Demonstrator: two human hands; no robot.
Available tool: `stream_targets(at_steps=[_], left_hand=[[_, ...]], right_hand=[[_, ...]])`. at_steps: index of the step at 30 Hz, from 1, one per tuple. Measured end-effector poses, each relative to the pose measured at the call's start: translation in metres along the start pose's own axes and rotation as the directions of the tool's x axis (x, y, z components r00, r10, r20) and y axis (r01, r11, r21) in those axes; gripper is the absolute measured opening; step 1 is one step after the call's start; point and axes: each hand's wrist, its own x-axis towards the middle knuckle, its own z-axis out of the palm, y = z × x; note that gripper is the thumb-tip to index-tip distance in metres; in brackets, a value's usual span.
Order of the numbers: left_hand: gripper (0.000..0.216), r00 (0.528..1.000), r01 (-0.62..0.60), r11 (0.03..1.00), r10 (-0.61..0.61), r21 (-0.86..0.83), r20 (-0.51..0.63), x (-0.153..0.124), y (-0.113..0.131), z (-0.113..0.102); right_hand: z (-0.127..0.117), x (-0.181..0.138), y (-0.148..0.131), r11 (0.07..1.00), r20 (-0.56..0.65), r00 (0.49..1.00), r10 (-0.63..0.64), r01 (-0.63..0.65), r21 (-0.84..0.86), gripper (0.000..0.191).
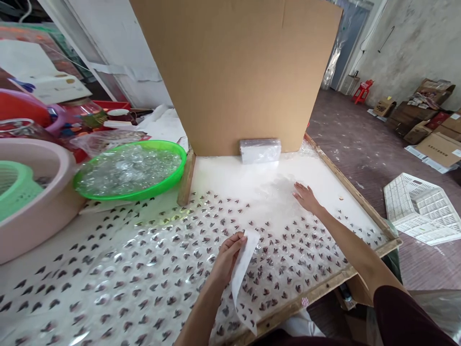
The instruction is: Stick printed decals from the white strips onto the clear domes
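Observation:
My left hand point(229, 250) pinches the top of a long white strip point(242, 269), which looks like paper and hangs curled down toward the front edge of the table. My right hand point(305, 196) is held out with fingers stretched over the white tabletop point(219, 175) and holds nothing. I cannot tell whether it touches the surface. Around both hands lie rows of small dark wing-shaped pieces point(275, 251), many with what look like clear round plastic covers. Beyond my right hand, a clear-wrapped white block point(260, 151) stands against a large cardboard sheet point(241, 77).
A green basin point(176, 177) full of clear plastic pieces and a pink tub point(43, 235) stand at the left. Wooden strips point(345, 175) edge the table. On the floor to the right are a white crate point(427, 206), cardboard boxes point(437, 144) and a red stool point(363, 91).

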Motion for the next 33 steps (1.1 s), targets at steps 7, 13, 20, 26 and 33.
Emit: stream_targets(at_steps=[7,13,20,26,33], left_hand=[[0.040,0.961,-0.243,0.963,0.255,0.115,-0.106,0.001,-0.005,0.006],[0.035,0.978,-0.210,0.974,0.208,0.086,0.028,-0.004,-0.008,0.009],[0.036,0.886,0.175,0.984,-0.143,-0.032,0.441,0.006,-0.024,0.009],[0.038,0.916,0.128,0.990,-0.142,0.063,0.375,0.002,-0.030,0.008],[0.045,0.957,-0.251,0.948,0.214,0.193,0.196,-0.009,-0.013,0.012]], right_hand=[[0.006,-0.094,-0.105,0.800,0.035,0.996,-0.078,0.042,0.599,0.054],[0.017,-0.127,-0.170,0.516,0.002,0.998,-0.061,0.030,0.856,0.037],[0.006,-0.122,-0.203,0.702,-0.087,0.985,-0.152,0.169,0.691,0.033],[0.007,-0.119,-0.201,0.634,0.078,0.997,0.011,-0.068,0.770,0.029],[0.000,-0.119,-0.179,0.721,0.019,1.000,-0.003,-0.011,0.693,0.022]])
